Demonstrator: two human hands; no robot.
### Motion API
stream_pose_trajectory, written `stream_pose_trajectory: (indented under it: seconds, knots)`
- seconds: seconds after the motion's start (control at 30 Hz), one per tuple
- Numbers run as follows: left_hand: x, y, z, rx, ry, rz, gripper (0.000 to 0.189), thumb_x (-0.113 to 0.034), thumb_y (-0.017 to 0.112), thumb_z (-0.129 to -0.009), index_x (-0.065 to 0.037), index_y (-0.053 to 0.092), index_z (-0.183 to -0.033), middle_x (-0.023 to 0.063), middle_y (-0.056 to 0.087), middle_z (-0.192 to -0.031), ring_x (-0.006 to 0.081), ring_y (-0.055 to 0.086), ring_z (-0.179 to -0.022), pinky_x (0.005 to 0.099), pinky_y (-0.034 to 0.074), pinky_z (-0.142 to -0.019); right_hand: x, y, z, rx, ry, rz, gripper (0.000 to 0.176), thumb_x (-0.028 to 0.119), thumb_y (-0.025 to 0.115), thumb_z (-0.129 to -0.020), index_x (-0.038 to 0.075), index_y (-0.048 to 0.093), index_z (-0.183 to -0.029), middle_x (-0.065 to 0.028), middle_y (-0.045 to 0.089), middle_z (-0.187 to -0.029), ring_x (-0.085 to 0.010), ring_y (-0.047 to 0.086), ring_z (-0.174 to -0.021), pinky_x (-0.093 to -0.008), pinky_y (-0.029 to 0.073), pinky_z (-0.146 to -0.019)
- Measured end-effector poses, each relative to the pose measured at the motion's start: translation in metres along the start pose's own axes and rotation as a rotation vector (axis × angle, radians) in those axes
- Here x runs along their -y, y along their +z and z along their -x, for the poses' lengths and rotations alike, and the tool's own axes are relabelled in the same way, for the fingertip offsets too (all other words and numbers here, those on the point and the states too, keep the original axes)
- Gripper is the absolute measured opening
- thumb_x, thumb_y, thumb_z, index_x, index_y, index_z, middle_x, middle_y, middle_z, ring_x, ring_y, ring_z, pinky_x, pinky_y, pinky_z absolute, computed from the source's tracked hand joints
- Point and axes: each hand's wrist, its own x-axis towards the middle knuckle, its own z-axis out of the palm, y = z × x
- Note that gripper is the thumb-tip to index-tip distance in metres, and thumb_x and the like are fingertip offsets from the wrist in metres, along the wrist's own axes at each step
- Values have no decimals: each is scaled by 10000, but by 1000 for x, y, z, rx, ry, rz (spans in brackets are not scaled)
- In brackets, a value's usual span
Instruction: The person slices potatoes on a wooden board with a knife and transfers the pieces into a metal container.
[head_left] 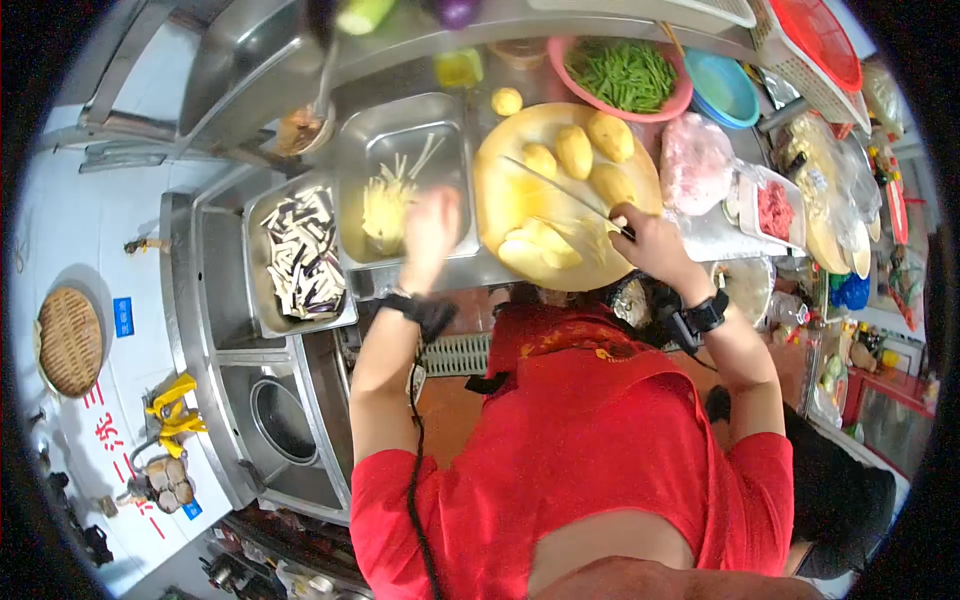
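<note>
- Potatoes [575, 152] sit whole on the far half of the board [493, 190]; I see pale slices [540, 247] on its near half.
- The right hand [660, 245] is closed around the knife [565, 192], blade reaching across the board.
- The left hand [433, 228] blurs at the right side of the tray [403, 125], beside cut strips [387, 208]; I cannot tell whether it grips anything.
- I see eggplant [300, 250] in the neighbouring container.

Right hand [652, 245] grips knife [566, 189] — left hand [433, 228] over tray [385, 130].
</note>
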Motion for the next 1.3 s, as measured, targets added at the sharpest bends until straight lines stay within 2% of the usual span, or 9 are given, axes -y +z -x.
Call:
stream_pose_trajectory:
  seconds: [0.07, 0.13, 0.37, 0.63, 0.73, 0.83, 1.07, 1.17, 1.3]
  knots:
    - [-39, 21, 29, 156, 199, 4, 115, -174, 599, -815, -85, 607, -887, 111, 585, -1005, 318, 577, -871, 414, 470, -743, -21, 25, 21, -39, 20, -2, 265, 282, 559, -838, 84, 548, -1014, -213, 594, -644, -385, 605, -615, -473, 486, -558]
    - [-46, 63, 55, -129, 679, 47, 146, -170, 625, -788, -93, 619, -912, 93, 585, -987, 302, 569, -893, 402, 459, -777, -35, 46, 38, -36, 72, -55, 237, 263, 542, -851, 78, 542, -1000, -210, 586, -628, -384, 598, -595, -479, 479, -542]
    - [-68, 109, 72, -159, 595, 115, 208, -93, 672, -691, -94, 616, -892, 40, 559, -948, 230, 539, -894, 364, 437, -802, -34, 62, 64, 33, 8, 76, 174, 226, 516, -857, 61, 528, -912, -162, 585, -596, -331, 600, -553, -448, 473, -494]
    - [-66, 126, 73, -231, 581, 131, 206, -88, 684, -682, -94, 609, -874, 46, 549, -924, 244, 535, -865, 381, 431, -799, -35, 70, 62, 59, -39, 130, 186, 235, 490, -870, 53, 526, -892, -150, 594, -601, -319, 603, -541, -422, 477, -476]
    - [-65, 134, 73, -251, 563, 143, 197, -91, 686, -685, -102, 599, -861, 45, 547, -904, 246, 534, -851, 382, 423, -794, -32, 79, 59, -34, -56, 95, 189, 237, 488, -870, 52, 524, -881, -136, 588, -576, -302, 600, -509, -403, 480, -458]
    - [-62, 141, 76, -276, 574, 156, 200, -94, 692, -685, -113, 591, -856, 38, 543, -894, 247, 530, -855, 378, 413, -802, -33, 95, 49, 90, -33, 312, 180, 239, 493, -867, 61, 516, -882, -115, 591, -558, -259, 597, -463, -365, 479, -421]
    - [-58, 145, 75, -266, 588, 133, 246, -85, 706, -679, -125, 577, -884, 30, 519, -908, 244, 509, -895, 383, 403, -818, -27, 78, 48, 41, -64, 146, 196, 236, 483, -856, 45, 509, -889, -128, 603, -574, -300, 612, -504, -407, 490, -449]
    - [-57, 147, 75, -301, 606, 127, 254, -78, 704, -673, -127, 571, -884, 31, 510, -909, 242, 511, -884, 389, 401, -814, -29, 92, 41, 196, 16, 290, 219, 254, 468, -878, 39, 506, -897, -151, 617, -608, -297, 628, -540, -412, 496, -475]
    - [-60, 144, 72, -309, 616, 128, 259, -72, 703, -666, -128, 568, -880, 34, 503, -908, 247, 515, -863, 390, 402, -806, -33, 82, 42, 32, -84, 169, 198, 242, 513, -871, 45, 508, -857, -145, 564, -538, -308, 598, -493, -407, 480, -446]
